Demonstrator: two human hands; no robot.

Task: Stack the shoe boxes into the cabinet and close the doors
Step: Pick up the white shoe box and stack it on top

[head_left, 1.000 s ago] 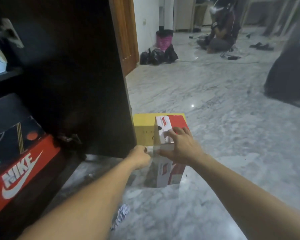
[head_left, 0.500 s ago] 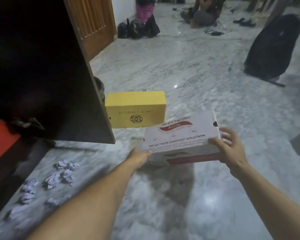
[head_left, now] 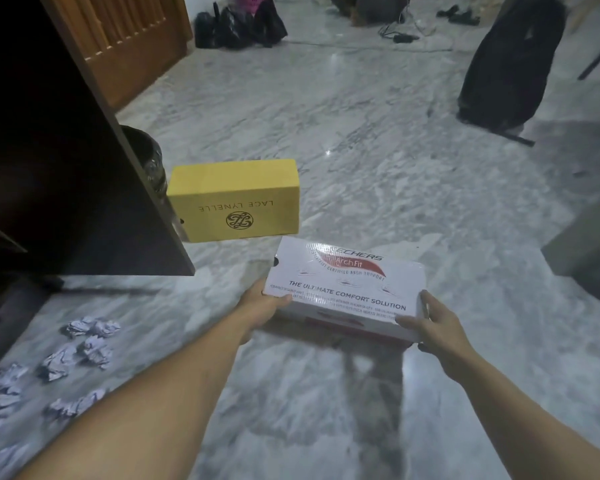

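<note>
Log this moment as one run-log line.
phase: carrying | held: white Skechers shoe box | left hand at left end | right hand at right end | yellow Lace Lynelle box on floor by cabinet door

This looked like a home: a marble floor (head_left: 378, 140), a panelled wooden door (head_left: 132, 39) behind the dark cabinet door (head_left: 84, 174), and perhaps shoes (head_left: 459, 13) far beyond it.
</note>
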